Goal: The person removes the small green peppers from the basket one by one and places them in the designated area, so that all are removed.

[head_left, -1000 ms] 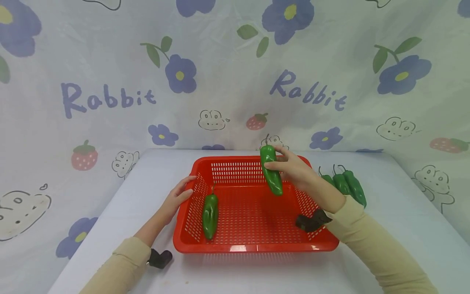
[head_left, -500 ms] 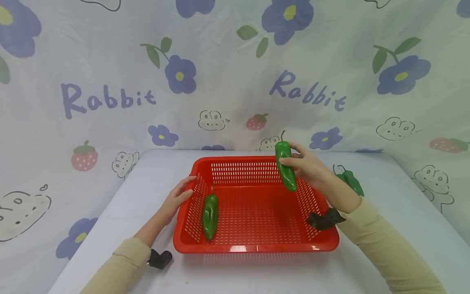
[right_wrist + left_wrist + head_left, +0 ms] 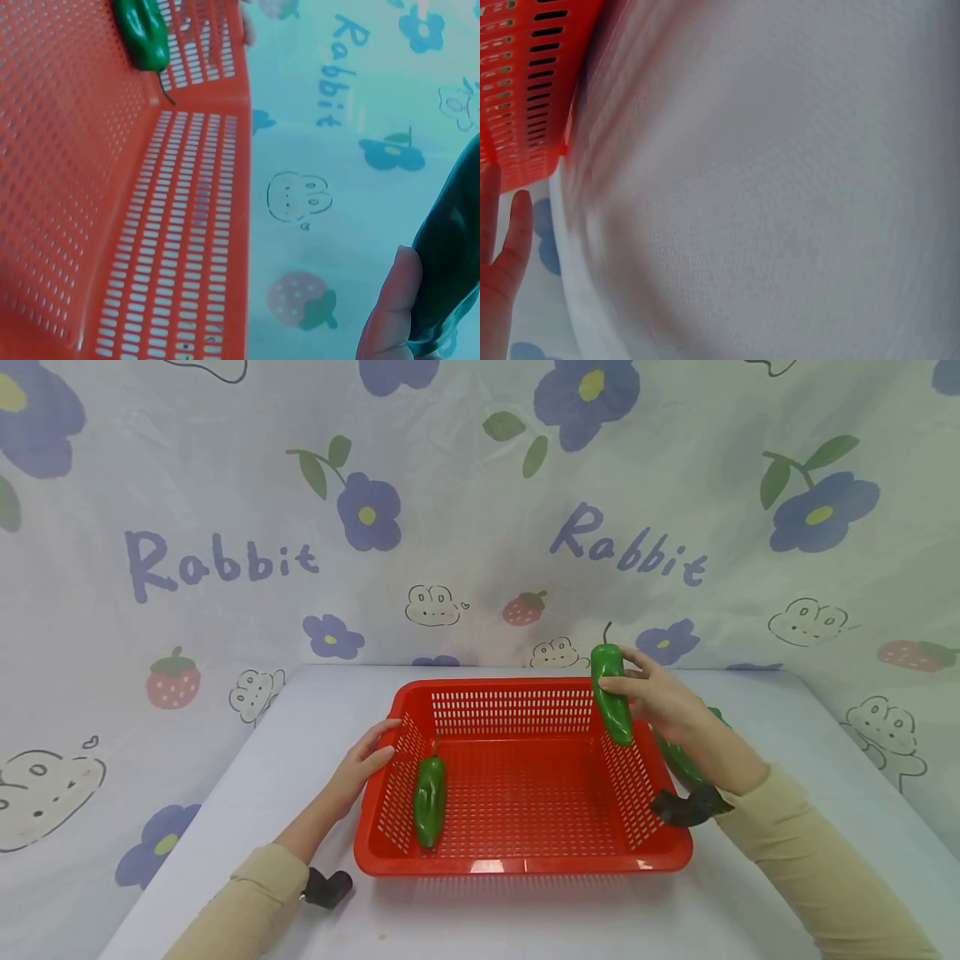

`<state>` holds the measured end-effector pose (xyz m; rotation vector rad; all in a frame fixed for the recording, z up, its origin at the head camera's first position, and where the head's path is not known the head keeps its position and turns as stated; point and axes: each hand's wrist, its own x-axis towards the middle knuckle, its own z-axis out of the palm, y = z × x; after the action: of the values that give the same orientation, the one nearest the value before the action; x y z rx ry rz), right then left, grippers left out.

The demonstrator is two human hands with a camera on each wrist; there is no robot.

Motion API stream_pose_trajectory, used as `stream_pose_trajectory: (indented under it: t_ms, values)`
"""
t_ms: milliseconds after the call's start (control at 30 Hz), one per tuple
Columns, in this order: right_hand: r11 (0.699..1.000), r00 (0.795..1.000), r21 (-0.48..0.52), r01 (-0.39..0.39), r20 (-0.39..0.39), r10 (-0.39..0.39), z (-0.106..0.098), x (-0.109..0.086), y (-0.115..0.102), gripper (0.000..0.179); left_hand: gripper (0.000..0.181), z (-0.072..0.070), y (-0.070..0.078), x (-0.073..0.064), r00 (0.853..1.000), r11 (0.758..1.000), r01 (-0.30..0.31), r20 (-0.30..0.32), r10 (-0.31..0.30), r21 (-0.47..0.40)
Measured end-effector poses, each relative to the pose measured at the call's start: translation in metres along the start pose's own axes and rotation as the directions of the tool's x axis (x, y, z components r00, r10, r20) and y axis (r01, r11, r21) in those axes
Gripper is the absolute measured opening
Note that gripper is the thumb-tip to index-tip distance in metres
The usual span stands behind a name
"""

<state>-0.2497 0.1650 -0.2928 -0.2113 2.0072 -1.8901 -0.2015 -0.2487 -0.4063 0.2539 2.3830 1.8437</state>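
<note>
My right hand [image 3: 671,702] pinches a glossy green chili pepper [image 3: 611,693] between thumb and fingers, stem upward, above the right end of a red plastic basket [image 3: 525,867]. In the right wrist view the held pepper [image 3: 450,255] shows dark at the right edge, with the thumb [image 3: 394,307] against it. Inside the basket, along its left wall, lies another green pepper [image 3: 430,802]. My left hand [image 3: 358,772] touches the basket's left rim, its fingers extended. The left wrist view shows two of those fingers [image 3: 517,236] by the slotted wall.
More green peppers [image 3: 678,760] lie on the white table to the right of the basket, largely hidden behind my right hand and forearm. A white cloth [image 3: 450,552] printed with flowers and rabbits hangs behind the table.
My right hand has carried the pepper to the right and slightly up, from over the basket's middle right to its right end. The left hand and the basket have stayed still.
</note>
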Motion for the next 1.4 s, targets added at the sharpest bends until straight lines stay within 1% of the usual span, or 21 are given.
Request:
stream_pose_trajectory:
  t_ms: [100, 300, 400, 500, 767, 900, 1033, 1200, 1400]
  values:
    - [1.000, 1.000, -0.015, 0.001, -0.012, -0.001, -0.006, -0.002, 0.000, 0.077, 0.048, 0.000, 0.000, 0.000, 1.000, 1.000, 0.000, -0.001, 0.000, -0.001]
    - [1.000, 1.000, 0.018, 0.007, -0.017, -0.007, -0.017, -0.009, 0.001, 0.082, 0.047, -0.001, -0.001, 0.000, 1.000, 1.000, -0.009, 0.002, 0.009, -0.007]
    - [0.999, 1.000, 0.038, -0.005, -0.029, 0.006, -0.022, -0.012, 0.002, 0.084, 0.047, -0.001, -0.001, 0.000, 1.000, 1.000, -0.015, 0.001, 0.015, -0.008]
    - [0.999, 0.999, 0.036, -0.016, -0.043, 0.017, -0.029, -0.015, 0.003, 0.085, 0.047, 0.000, -0.001, -0.001, 1.000, 1.000, -0.017, 0.003, 0.017, -0.007]
    - [0.999, 0.997, -0.044, -0.015, -0.075, 0.012, -0.043, -0.022, 0.011, 0.085, 0.047, 0.000, 0.000, -0.001, 1.000, 1.000, -0.011, -0.003, 0.011, -0.003]
    - [0.995, 0.996, -0.095, -0.033, -0.090, 0.025, -0.050, -0.025, 0.016, 0.085, 0.047, 0.000, 0.001, -0.002, 1.000, 1.000, -0.025, 0.001, 0.025, 0.002]
    - [0.990, 0.995, -0.135, -0.047, -0.098, 0.034, -0.059, -0.029, 0.021, 0.086, 0.047, 0.001, 0.003, -0.003, 1.000, 1.000, -0.024, 0.003, 0.024, -0.002]
    - [0.981, 0.995, -0.188, -0.044, -0.098, 0.026, -0.070, -0.033, 0.027, 0.084, 0.047, 0.001, 0.003, -0.003, 1.000, 1.000, -0.022, 0.002, 0.022, -0.001]
    - [0.963, 0.990, -0.253, -0.089, -0.125, 0.059, -0.081, -0.038, 0.034, 0.084, 0.047, 0.001, 0.004, -0.003, 1.000, 1.000, -0.027, 0.009, 0.027, 0.000]
